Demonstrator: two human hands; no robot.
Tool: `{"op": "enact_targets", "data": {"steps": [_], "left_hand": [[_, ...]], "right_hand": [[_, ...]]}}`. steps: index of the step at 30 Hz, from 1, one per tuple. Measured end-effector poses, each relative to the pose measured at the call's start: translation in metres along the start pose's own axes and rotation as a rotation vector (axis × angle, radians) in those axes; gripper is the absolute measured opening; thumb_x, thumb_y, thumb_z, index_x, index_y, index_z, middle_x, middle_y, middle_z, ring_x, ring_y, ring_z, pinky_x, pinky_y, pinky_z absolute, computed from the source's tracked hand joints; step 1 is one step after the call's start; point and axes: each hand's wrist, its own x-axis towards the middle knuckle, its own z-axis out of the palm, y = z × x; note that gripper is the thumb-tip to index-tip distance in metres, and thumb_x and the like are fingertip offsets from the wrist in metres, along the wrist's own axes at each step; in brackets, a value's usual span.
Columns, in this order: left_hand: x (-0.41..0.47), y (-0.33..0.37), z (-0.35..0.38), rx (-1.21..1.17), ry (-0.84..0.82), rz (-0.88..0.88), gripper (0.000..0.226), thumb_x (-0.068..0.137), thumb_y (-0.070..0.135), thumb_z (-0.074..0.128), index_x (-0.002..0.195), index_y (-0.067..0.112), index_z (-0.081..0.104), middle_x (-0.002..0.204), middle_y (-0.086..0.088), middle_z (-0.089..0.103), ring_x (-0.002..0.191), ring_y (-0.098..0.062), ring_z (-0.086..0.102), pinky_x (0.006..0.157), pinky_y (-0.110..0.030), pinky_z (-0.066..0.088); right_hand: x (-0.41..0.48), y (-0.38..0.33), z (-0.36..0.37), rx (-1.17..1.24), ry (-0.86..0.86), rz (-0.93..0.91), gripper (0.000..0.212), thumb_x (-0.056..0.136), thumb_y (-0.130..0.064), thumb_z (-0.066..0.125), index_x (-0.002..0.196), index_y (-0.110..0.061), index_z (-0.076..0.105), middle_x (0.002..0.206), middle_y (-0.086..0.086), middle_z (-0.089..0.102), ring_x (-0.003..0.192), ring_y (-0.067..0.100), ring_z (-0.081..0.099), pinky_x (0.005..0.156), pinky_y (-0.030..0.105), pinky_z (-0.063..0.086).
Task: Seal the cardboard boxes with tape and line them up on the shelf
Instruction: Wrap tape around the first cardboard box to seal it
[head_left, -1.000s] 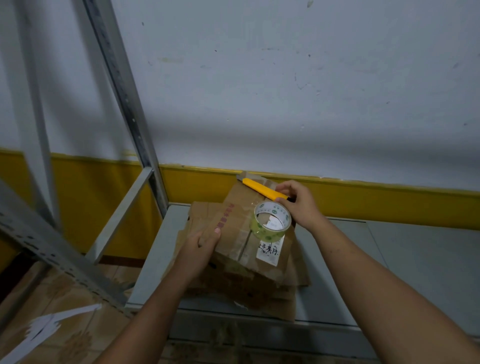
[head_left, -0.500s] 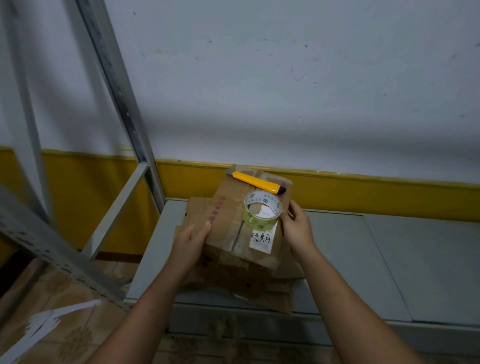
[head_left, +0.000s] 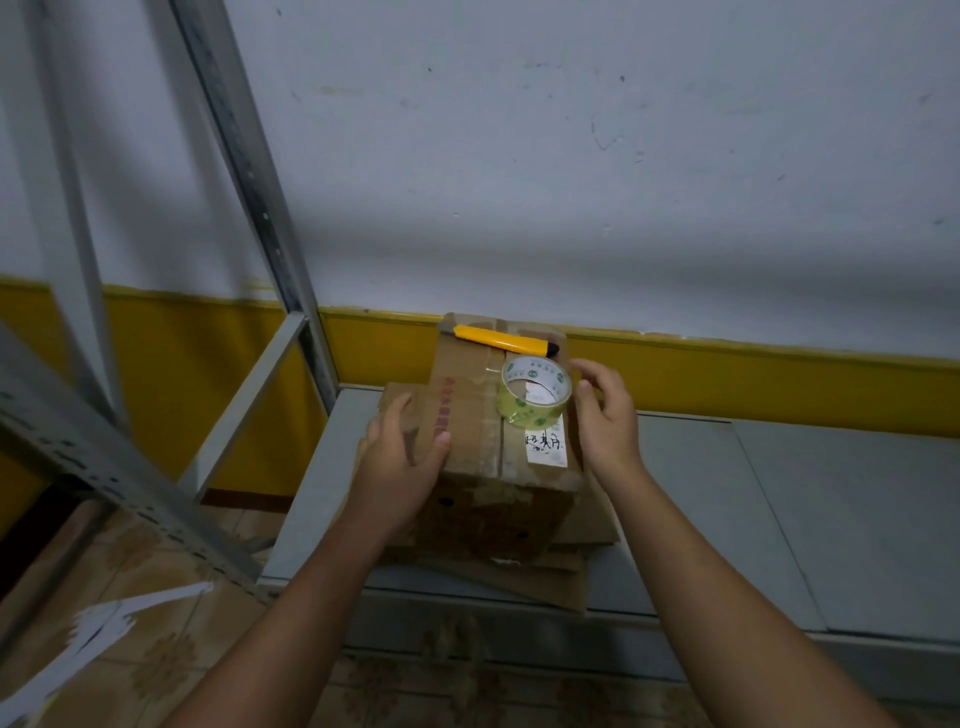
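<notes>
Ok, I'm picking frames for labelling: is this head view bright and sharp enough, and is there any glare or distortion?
Head view: dim, with a broad soft shadow across the wall; no glare; the tape roll, cardboard box and its white label are sharp, without motion blur; the shelf upright leans steeply, likely a wide-angle effect; the lower corners look softer.

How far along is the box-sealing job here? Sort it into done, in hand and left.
Done: one box stands closed on flat cardboard on the shelf, roll and knife on top. In hand: left hand rests on the box; right hand, open, is beside the roll. Left: no tape pulled yet; lining up not begun.
</notes>
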Motion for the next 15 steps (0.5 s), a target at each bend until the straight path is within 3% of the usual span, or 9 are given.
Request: {"op": "enact_targets", "data": {"steps": [2, 5, 8, 12, 15], "left_hand": [[0.004, 0.009, 0.000, 0.113, 0.022, 0.178, 0.067, 0.099, 0.045, 0.066, 0.157, 0.034, 0.034, 0.155, 0.004, 0.040, 0.142, -0.017, 0.039, 0.116, -0.047, 0.042], [0.010, 0.024, 0.001, 0.221, -0.017, 0.298, 0.061, 0.098, 0.026, 0.065, 0.153, 0.037, 0.040, 0.157, 0.009, 0.035, 0.148, -0.014, 0.032, 0.117, -0.051, 0.043], [0.015, 0.040, 0.004, 0.291, -0.043, 0.366, 0.067, 0.093, 0.015, 0.064, 0.152, 0.036, 0.041, 0.159, 0.014, 0.032, 0.149, -0.011, 0.027, 0.120, -0.048, 0.039], [0.023, 0.077, 0.013, 0.402, -0.131, 0.579, 0.065, 0.094, 0.035, 0.070, 0.154, 0.037, 0.042, 0.160, 0.019, 0.035, 0.149, -0.008, 0.026, 0.118, -0.043, 0.033], [0.042, 0.093, 0.020, 0.577, -0.233, 0.707, 0.068, 0.090, 0.055, 0.073, 0.151, 0.038, 0.046, 0.158, 0.018, 0.042, 0.151, -0.010, 0.027, 0.124, -0.047, 0.031]], "right_hand": [[-0.006, -0.004, -0.009, -0.059, -0.112, -0.103, 0.039, 0.099, 0.002, 0.049, 0.118, -0.026, 0.067, 0.138, -0.003, 0.052, 0.130, 0.006, 0.044, 0.099, 0.006, 0.035], [-0.010, -0.002, -0.017, -0.183, -0.270, -0.073, 0.054, 0.091, 0.000, 0.062, 0.132, -0.034, 0.058, 0.152, -0.005, 0.039, 0.144, 0.010, 0.032, 0.110, 0.021, 0.035], [-0.013, -0.004, -0.020, -0.061, -0.302, 0.026, 0.076, 0.086, -0.002, 0.070, 0.145, -0.040, 0.041, 0.151, -0.010, 0.042, 0.140, 0.009, 0.041, 0.100, 0.016, 0.043], [-0.016, -0.004, -0.018, 0.030, -0.293, 0.085, 0.090, 0.084, -0.007, 0.080, 0.156, -0.031, 0.031, 0.148, -0.012, 0.045, 0.134, 0.003, 0.043, 0.087, 0.004, 0.044], [-0.020, 0.001, -0.016, 0.038, -0.296, 0.037, 0.088, 0.083, -0.010, 0.083, 0.152, -0.032, 0.034, 0.146, -0.013, 0.049, 0.133, 0.001, 0.046, 0.090, -0.002, 0.040]]}}
